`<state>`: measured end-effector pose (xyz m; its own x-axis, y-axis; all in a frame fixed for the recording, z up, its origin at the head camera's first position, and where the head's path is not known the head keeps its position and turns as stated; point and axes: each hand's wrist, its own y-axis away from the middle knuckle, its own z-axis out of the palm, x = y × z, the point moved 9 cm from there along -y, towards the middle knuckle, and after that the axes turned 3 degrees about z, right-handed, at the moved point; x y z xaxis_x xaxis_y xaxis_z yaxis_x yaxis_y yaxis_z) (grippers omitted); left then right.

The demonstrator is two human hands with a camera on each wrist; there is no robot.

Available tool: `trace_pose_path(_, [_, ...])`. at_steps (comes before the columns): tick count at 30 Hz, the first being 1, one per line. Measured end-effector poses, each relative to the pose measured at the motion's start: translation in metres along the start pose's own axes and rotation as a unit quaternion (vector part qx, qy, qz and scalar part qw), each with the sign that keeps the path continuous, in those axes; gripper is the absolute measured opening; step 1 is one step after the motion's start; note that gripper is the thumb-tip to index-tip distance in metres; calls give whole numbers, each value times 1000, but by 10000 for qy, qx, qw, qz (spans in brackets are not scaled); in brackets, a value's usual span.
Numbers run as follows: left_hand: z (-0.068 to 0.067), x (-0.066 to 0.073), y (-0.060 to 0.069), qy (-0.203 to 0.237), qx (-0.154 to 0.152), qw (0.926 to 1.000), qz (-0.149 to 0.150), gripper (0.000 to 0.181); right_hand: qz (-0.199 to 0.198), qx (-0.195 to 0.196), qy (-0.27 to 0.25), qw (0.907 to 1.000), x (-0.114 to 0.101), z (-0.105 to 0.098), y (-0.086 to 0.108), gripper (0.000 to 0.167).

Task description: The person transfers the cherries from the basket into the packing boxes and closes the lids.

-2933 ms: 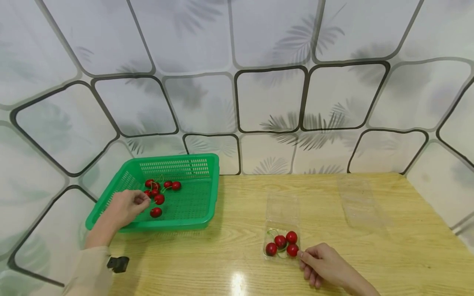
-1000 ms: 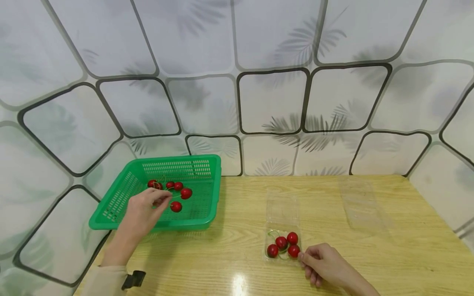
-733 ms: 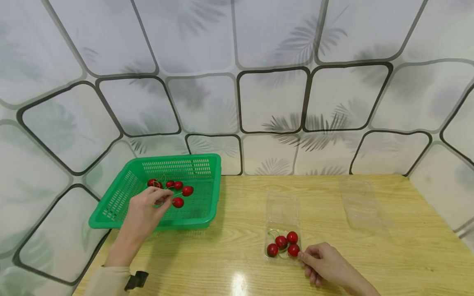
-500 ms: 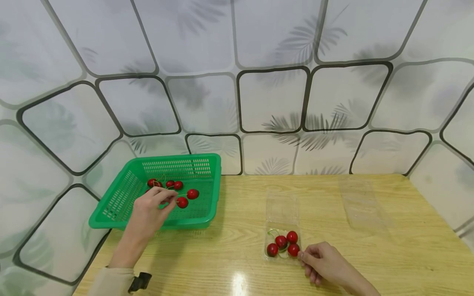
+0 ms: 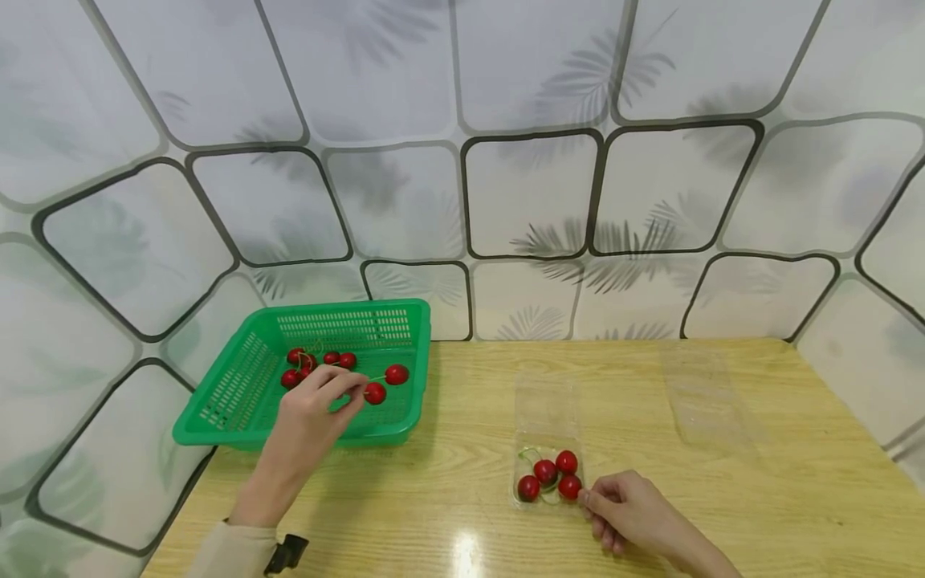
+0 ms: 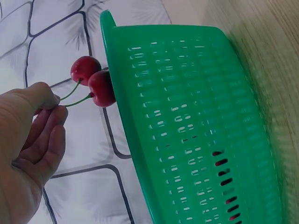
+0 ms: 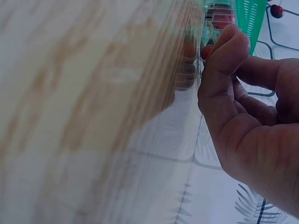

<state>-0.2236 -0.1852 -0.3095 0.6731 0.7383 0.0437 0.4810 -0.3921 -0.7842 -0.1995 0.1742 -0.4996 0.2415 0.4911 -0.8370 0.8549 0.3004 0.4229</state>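
My left hand (image 5: 311,411) pinches the thin green stems of two red cherries (image 5: 396,374) between thumb and forefinger, above the green basket (image 5: 421,393). In the left wrist view the cherries (image 6: 85,70) hang by their stems at the basket's rim. Several more cherries (image 5: 291,378) lie inside, partly behind my hand. On the table, a clear plastic box (image 5: 547,405) with its lid folded back contains several cherries (image 5: 545,471). My right hand (image 5: 627,511) grips the box's near right corner with thumb and forefinger; in the right wrist view its fingers are curled there.
Another clear plastic piece (image 5: 704,393), probably a second box, lies at the back right of the wooden table (image 5: 448,474). A patterned wall covering (image 5: 531,201) stands behind the table and along its sides.
My left hand has drawn two cherries away from the pile by their stems and moved right across the basket, lifting them. My right hand stays at the box, which has shifted only slightly left.
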Motion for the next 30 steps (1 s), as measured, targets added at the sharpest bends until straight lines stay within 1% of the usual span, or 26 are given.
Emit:
trace_pose_path(7, [3, 13, -5, 245, 60, 9995, 198, 34, 22, 33, 37, 10000, 0, -1, 0, 31])
trace_pose_path(14, [4, 21, -8, 410, 113, 9987, 286, 36, 59, 32, 37, 10000, 1, 0, 0, 31])
trace_pose_path(19, [5, 28, -11, 649, 151, 9971, 372, 38, 51, 16, 33, 10000, 0, 0, 0, 31])
trace_pose_path(23, [9, 32, -12, 862, 73, 9957, 337, 36, 38, 16, 52, 10000, 0, 0, -1, 31])
trace_pose_path(25, [11, 33, -12, 946, 16, 9952, 260, 34, 26, 24, 72, 10000, 0, 0, -1, 31])
trace_pose_path(26, [11, 33, -12, 971, -19, 9950, 213, 33, 36, 24, 81, 10000, 0, 0, -1, 31])
trace_pose_path(30, [14, 36, -12, 989, -15, 9949, 178, 32, 37, 39, 102, 9999, 1, 0, -1, 30])
